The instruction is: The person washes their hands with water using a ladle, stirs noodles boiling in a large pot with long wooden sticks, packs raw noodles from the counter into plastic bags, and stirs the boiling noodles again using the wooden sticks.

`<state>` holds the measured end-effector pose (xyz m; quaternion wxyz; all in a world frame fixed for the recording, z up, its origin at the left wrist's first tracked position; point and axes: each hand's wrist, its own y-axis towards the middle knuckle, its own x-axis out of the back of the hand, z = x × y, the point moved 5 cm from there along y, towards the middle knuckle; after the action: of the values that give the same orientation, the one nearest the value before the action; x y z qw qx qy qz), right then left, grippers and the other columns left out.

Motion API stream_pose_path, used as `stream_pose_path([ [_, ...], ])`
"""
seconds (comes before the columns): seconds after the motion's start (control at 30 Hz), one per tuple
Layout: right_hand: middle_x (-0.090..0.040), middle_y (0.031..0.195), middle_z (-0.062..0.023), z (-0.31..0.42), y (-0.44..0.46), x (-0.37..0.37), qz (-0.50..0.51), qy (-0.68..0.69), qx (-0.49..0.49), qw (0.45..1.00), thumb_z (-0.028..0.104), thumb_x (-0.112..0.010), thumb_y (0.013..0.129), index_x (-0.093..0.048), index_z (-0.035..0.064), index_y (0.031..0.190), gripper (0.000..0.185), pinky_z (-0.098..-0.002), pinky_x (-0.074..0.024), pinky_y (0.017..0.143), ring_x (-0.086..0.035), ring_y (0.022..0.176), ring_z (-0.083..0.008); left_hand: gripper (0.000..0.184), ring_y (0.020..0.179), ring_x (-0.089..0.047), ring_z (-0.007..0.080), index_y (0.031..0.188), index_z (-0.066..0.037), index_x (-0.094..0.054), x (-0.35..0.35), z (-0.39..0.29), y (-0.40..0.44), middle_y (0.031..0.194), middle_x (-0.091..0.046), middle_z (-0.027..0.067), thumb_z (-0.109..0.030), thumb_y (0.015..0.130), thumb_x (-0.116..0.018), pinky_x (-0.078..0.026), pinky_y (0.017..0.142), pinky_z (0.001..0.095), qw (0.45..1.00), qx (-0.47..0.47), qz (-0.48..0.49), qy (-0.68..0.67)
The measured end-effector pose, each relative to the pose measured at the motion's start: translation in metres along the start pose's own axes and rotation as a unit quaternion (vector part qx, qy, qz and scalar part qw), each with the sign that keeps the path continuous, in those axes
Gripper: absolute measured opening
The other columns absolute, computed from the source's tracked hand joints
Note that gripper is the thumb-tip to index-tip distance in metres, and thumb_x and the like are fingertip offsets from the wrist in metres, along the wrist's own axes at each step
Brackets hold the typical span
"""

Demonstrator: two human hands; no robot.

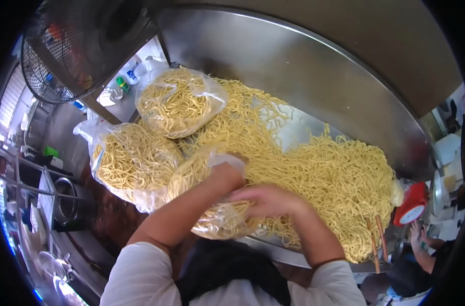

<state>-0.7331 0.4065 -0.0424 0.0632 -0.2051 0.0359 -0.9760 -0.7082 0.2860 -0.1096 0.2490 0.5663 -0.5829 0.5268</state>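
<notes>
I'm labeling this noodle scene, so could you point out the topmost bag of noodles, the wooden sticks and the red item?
Topmost bag of noodles (pixel 182 102): head view, middle of its bulging side.
Wooden sticks (pixel 381 233): head view, shaft of the right one.
Red item (pixel 415 193): head view, its red body.

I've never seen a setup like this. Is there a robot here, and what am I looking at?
No robot: a person wears a camera on their head, and this one picture looks forward and down from it. Loose yellow noodles are heaped on a metal surface, with two sticks at the near right edge. Two noodle-filled bags sit at the left. The person's left hand and right hand are at a third bag; I can't make out their exact grip.
</notes>
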Motion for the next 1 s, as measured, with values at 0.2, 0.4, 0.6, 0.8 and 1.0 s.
stream_pose_path([
  [0.2,-0.069,0.086,-0.0123,-0.104,0.050,0.116,-0.330,-0.137,-0.203,0.912,0.018,-0.061,0.079,-0.070,0.0074,0.093,0.020,-0.0365,-0.0526,0.072,-0.067,0.078,-0.0239,0.024,0.095,-0.058,0.0280,0.096,-0.014,-0.062,-0.004,-0.006,-0.003,0.097,-0.062,0.0098,-0.018,0.072,-0.059,-0.047,0.082,0.0435,0.968,-0.062,-0.242,0.015],
  [0.4,-0.068,0.095,-0.0156,-0.156,0.135,0.111,-0.257,-0.311,-0.366,0.839,0.024,-0.058,0.079,-0.069,0.0068,0.093,0.024,-0.0424,-0.0522,0.076,-0.065,0.089,-0.0330,0.045,0.102,-0.054,0.0270,0.107,-0.012,-0.056,-0.006,-0.003,0.002,0.105,-0.057,0.0087,-0.024,0.066,-0.068,-0.045,0.086,0.0426,0.991,-0.019,-0.136,0.006],
  [0.6,-0.066,0.100,-0.0194,-0.151,0.126,0.112,-0.292,-0.257,-0.355,0.850,0.022,-0.054,0.086,-0.063,0.0009,0.102,0.028,-0.0433,-0.0502,0.079,-0.064,0.092,-0.0344,0.041,0.101,-0.055,0.0262,0.105,-0.012,-0.057,-0.011,0.002,0.007,0.103,-0.059,0.0067,-0.022,0.066,-0.066,-0.045,0.086,0.0422,0.987,-0.023,-0.155,-0.029],
  [0.8,-0.064,0.086,-0.0083,-0.132,0.074,0.119,-0.476,0.036,-0.133,0.869,0.027,-0.052,0.094,-0.057,0.0030,0.102,0.026,-0.0332,-0.0501,0.067,-0.063,0.079,-0.0180,0.036,0.104,-0.056,0.0267,0.105,-0.011,-0.061,0.003,-0.003,0.001,0.106,-0.062,0.0081,-0.019,0.070,-0.064,-0.045,0.088,0.0426,0.994,-0.012,-0.104,-0.026],
  [1.0,-0.062,0.091,-0.0074,-0.027,-0.009,0.083,-0.545,0.353,-0.087,0.755,0.025,-0.054,0.092,-0.054,0.0066,0.108,0.024,-0.0290,-0.0499,0.070,-0.060,0.081,-0.0169,0.033,0.094,-0.063,0.0314,0.103,-0.008,-0.062,-0.002,0.000,0.005,0.104,-0.064,0.0133,-0.019,0.072,-0.063,-0.051,0.077,0.0457,0.995,-0.010,-0.072,-0.070],
])
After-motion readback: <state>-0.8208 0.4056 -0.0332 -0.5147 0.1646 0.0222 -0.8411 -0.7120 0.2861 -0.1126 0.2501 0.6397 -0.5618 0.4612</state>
